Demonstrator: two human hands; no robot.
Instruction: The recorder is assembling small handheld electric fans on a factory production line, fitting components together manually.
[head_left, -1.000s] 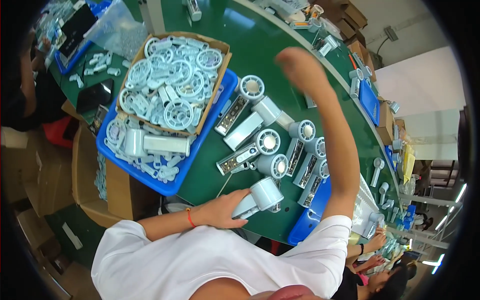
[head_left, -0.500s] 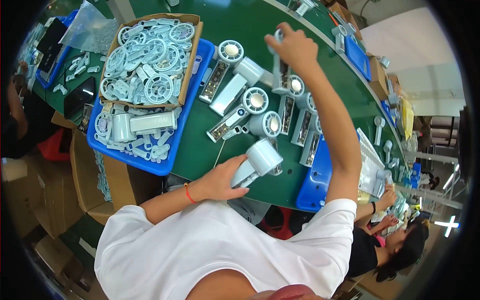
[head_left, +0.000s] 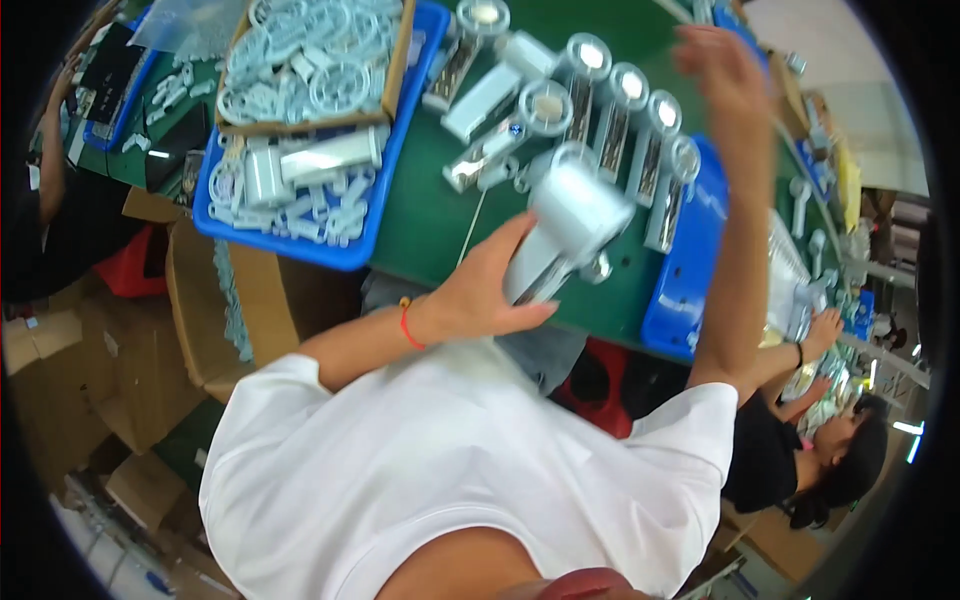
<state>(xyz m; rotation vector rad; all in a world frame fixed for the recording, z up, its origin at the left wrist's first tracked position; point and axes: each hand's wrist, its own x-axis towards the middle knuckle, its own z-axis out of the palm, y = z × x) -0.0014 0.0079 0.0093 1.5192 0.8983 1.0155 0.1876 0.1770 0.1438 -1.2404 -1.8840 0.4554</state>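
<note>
In my left hand (head_left: 485,285) is a light blue handheld fan (head_left: 578,205), tilted up to the right, with my fingers wrapped round its handle. My right hand (head_left: 725,75) is raised at the far right over the table, smeared by motion; its fingers cannot be made out clearly. Between the hands stretches a row of similar handheld fans with open handles showing inner parts, among them one fan (head_left: 627,88) and another fan (head_left: 660,115). Left of these lies a fan with a closed handle (head_left: 482,103).
A blue tray (head_left: 375,215) at the left carries loose light blue parts and a cardboard box (head_left: 400,75) heaped with round grilles. Another blue tray (head_left: 665,320) lies under my right forearm. A co-worker (head_left: 765,455) sits to the right. Cardboard boxes (head_left: 120,365) stand at lower left.
My right hand has let go of a fan at the back and swung to the right. The left hand, still holding its fan, has moved up and right. The whole view has shifted.
</note>
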